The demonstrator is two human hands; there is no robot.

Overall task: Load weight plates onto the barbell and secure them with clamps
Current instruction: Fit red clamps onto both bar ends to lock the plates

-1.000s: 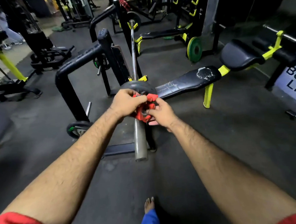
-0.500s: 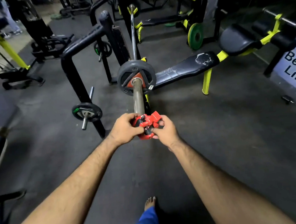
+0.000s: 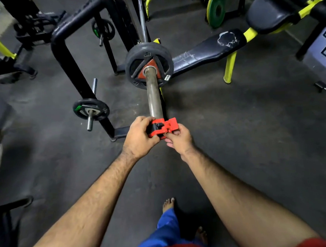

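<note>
The barbell's steel sleeve (image 3: 153, 97) points toward me from the rack. One black weight plate (image 3: 148, 62) with a red hub sits on it, far up the sleeve. A red clamp (image 3: 163, 127) with a black inner band is at the sleeve's near end, which it hides. My left hand (image 3: 139, 137) grips the clamp's left side. My right hand (image 3: 179, 139) holds its lever side with fingertips. Bare sleeve separates the clamp from the plate.
A black rack upright (image 3: 75, 71) stands left, with a small plate (image 3: 91, 109) on its storage peg. A worn black bench (image 3: 207, 51) with yellow legs lies right of the barbell. A green plate (image 3: 216, 9) leans far back. My bare feet stand on dark rubber floor below.
The clamp, held in both hands, has come away from the plate and travelled back along the sleeve to its near end. The plate is now uncovered.
</note>
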